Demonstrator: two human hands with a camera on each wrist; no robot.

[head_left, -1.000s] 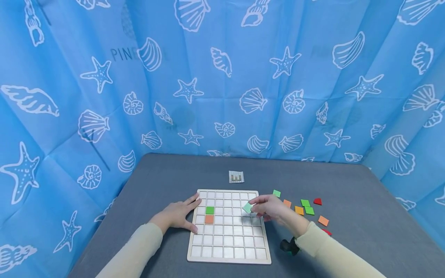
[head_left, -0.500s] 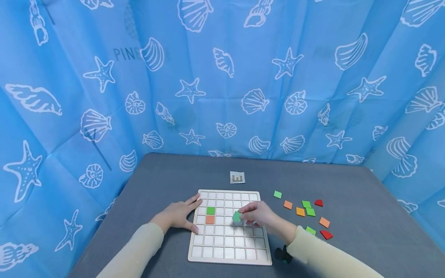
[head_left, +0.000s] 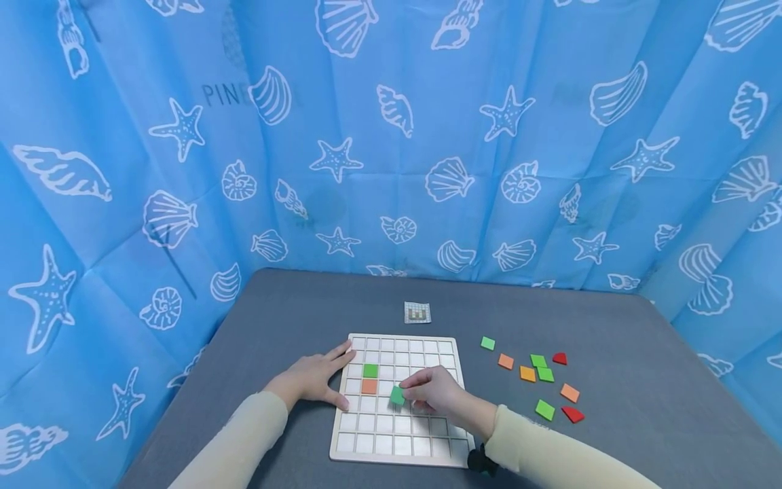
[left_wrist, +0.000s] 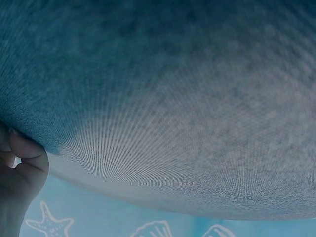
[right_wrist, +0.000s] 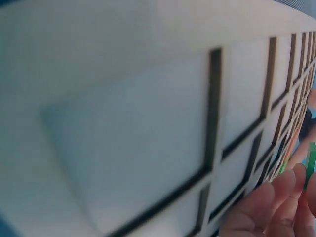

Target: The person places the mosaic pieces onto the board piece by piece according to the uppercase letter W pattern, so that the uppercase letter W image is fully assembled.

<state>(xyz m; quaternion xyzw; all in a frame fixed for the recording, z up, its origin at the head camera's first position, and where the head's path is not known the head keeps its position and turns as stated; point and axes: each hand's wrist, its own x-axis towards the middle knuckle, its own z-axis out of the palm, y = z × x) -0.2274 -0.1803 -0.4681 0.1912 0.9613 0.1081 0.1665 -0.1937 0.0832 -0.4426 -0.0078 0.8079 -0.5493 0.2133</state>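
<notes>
A white grid board (head_left: 403, 460) lies on the grey table, divided into square cells. My left hand (head_left: 314, 377) rests with spread fingers on its left edge; in the left wrist view only part of that hand (left_wrist: 27, 168) shows at the far left. Between thumb and fingers, my right hand (head_left: 435, 394) pinches a green square tile (head_left: 397, 395), tilted over the middle of the board. The right wrist view shows this tile (right_wrist: 310, 163) at its right edge. Two tiles sit in cells near the left side: a green one (head_left: 370, 371) and, directly below it, an orange one (head_left: 369, 386).
Right of the board lie several loose tiles, among them a light green square (head_left: 488, 343), an orange square (head_left: 506, 361), a yellow-orange square (head_left: 528, 373) and a red rounded piece (head_left: 573, 413). A small patterned card (head_left: 417, 312) lies behind the board. A blue shell-print curtain (head_left: 391, 156) hangs beyond the table.
My right hand has carried the green tile leftward and nearer to me, from the board's right side to its middle. The left hand stays on the board's edge.
</notes>
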